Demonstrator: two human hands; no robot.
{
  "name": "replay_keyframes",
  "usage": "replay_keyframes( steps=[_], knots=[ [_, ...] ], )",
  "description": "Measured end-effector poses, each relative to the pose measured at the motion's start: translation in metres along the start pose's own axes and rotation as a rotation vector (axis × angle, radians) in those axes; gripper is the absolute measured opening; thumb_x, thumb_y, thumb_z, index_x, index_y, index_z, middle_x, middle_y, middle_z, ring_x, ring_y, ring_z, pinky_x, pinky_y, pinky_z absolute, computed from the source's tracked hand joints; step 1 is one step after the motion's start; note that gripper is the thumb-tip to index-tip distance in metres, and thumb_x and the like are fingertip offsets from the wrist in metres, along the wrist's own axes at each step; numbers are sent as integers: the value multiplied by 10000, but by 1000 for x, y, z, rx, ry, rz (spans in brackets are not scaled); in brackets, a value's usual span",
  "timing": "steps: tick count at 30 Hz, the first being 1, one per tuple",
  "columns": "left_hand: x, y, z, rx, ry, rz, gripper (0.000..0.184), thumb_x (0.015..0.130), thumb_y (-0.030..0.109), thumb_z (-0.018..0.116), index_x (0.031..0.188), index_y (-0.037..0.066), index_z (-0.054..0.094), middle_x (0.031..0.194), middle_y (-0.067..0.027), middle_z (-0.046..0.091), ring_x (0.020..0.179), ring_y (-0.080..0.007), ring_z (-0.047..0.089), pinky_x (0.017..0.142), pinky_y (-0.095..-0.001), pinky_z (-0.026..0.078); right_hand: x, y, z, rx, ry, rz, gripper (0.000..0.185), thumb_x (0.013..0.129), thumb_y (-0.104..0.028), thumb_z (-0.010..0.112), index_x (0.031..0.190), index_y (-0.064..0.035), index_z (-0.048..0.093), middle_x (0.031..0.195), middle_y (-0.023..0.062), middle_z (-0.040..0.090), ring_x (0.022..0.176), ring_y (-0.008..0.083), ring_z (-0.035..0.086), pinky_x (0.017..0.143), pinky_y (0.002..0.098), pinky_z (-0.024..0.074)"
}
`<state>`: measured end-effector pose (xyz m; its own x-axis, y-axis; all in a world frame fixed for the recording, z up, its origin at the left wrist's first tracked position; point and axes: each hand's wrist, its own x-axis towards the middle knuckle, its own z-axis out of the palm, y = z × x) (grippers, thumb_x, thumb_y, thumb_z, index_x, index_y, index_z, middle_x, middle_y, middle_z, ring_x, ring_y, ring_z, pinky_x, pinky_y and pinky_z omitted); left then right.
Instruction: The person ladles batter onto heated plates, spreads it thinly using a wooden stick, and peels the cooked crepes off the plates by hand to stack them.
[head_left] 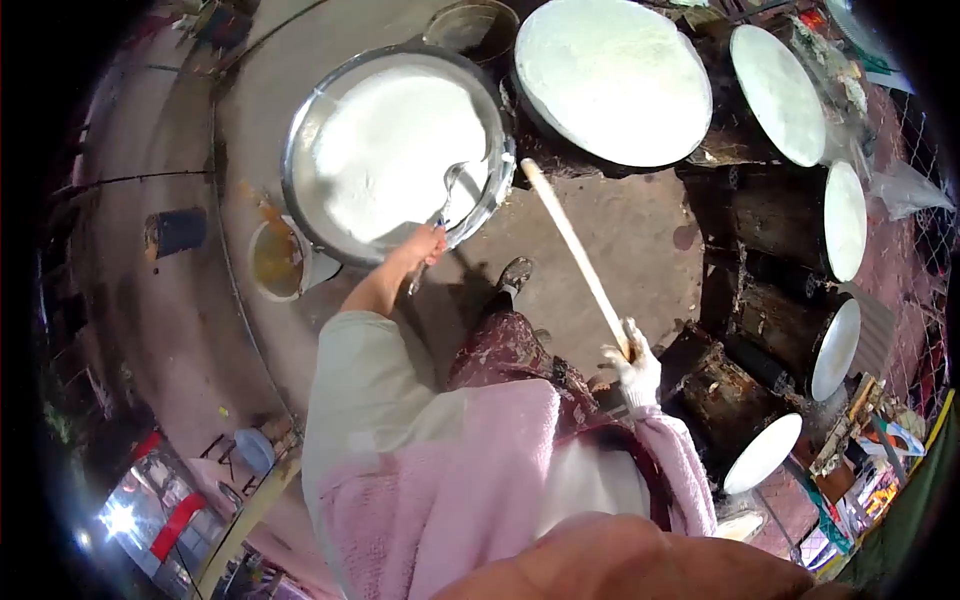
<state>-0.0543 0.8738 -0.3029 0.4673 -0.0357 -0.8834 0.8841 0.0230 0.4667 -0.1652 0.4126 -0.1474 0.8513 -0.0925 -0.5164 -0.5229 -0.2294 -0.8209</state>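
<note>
Silver metal ladle (452,182): probably stiff; grip by handle (415,280).
Left hand (426,243): clasping it.
White-gloved right hand (638,376): clasping pale wooden stick (575,250).

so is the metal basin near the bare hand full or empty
The basin isn't empty: white mixture covers most of its inside; depth unclear.

The left hand (427,243) holds a ladle (450,188), the gloved right hand (638,374) a wooden stick (577,253).
</note>
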Motion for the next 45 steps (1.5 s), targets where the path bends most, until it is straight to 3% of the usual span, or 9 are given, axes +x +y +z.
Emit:
replay_keyframes(
  steps=[4,6,9,15,23,26,32,36,45],
  knots=[
    [-56,-42,24,-467,-122,-117,408,978,440,478,869,50,526,539,30,337,374,-91,255,387,-272,273,-1,22,35,-407,-257,-48,602,898,-322,635,1426,-130,419,1255,153,605,1119,217,614,917,305,468],
    [-58,-68,42,-742,-269,-28,398,967,449,502,900,60,550,539,58,354,360,-69,261,409,-267,298,-14,26,56,-347,-425,138,475,951,-175,560,1385,-21,446,1361,107,544,1199,135,529,1012,255,385],
    [-71,-78,82,-1113,-511,103,342,981,384,503,946,50,572,551,82,364,352,-44,271,468,-253,339,-35,34,71,-489,-561,63,503,948,-334,535,1378,-81,467,1311,161,564,1243,251,522,1025,286,383],
    [-161,-41,128,-1652,-928,235,242,1007,168,417,1071,-57,477,623,73,379,404,-47,362,569,-264,352,-77,37,22,-148,-568,7,476,955,-212,551,1381,-23,453,1364,114,541,1233,159,504,1042,263,356],
    [-359,61,71,-1016,-860,704,384,1061,254,271,1095,-73,470,582,47,368,349,-20,350,435,-219,252,-130,14,-28,105,-329,-331,521,898,-53,627,1384,-2,446,1437,109,456,1265,161,470,1058,277,353],
    [-367,91,41,-766,-629,913,360,1053,283,325,1072,-28,505,574,52,362,313,-26,259,393,-205,214,-130,21,-39,248,-138,-278,524,891,-29,630,1379,14,445,1446,116,439,1289,182,451,1075,292,340],
    [-344,180,23,-1033,-335,690,271,1020,232,422,985,-6,547,548,74,342,380,-6,312,397,-203,226,-91,48,-60,388,165,-182,511,898,2,614,1378,32,442,1446,114,437,1308,164,428,1094,289,316],
    [-329,178,77,-282,218,947,304,1029,257,382,934,2,516,553,18,395,390,-104,359,361,-224,282,-63,79,-71,401,331,-233,516,875,18,641,1359,42,462,1411,124,475,1248,158,484,1054,273,367],
    [-247,220,227,34,-546,512,346,1023,287,411,909,4,574,552,18,368,357,-72,299,354,-255,258,-76,87,-108,407,696,-100,527,845,-47,706,1323,47,504,1363,119,528,1219,152,508,1050,274,366]
  ],
)
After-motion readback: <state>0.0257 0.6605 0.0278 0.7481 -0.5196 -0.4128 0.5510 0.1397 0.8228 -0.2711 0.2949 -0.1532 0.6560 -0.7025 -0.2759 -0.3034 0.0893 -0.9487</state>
